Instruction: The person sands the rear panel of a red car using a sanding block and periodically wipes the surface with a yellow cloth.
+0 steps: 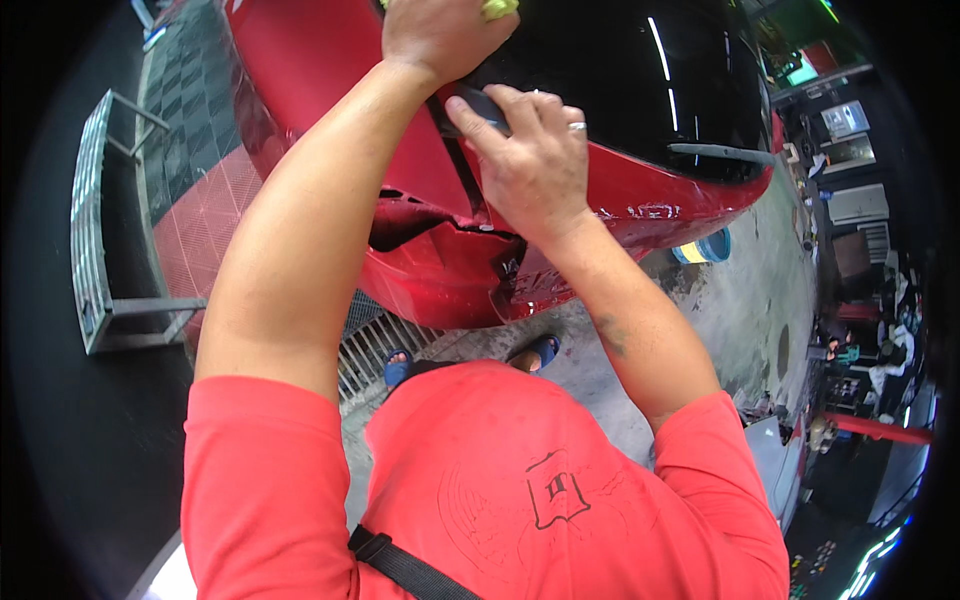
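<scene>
A red car's rear corner [420, 130] fills the space in front of me, with a dark rear window [610, 70] to its right. My left hand [445, 35] reaches over the red panel, closed on a yellow-green cloth [499, 8]; the top edge of the picture cuts off part of both. Lower and to the right, my right hand [540, 160] grips a dark grey block [490, 112] between thumb and fingers, against the bodywork beside the window. A ring sits on one of its fingers. Below the hands, the bumper [450, 270] shows a jagged dark gap along its top edge.
A rear wiper [720, 153] crosses the window's lower edge. A blue bucket [712, 246] stands on the concrete floor beyond the bumper. To the left is a metal bench [92, 220] near a floor grate [375, 350]. Shelves and clutter [860, 240] line the right side.
</scene>
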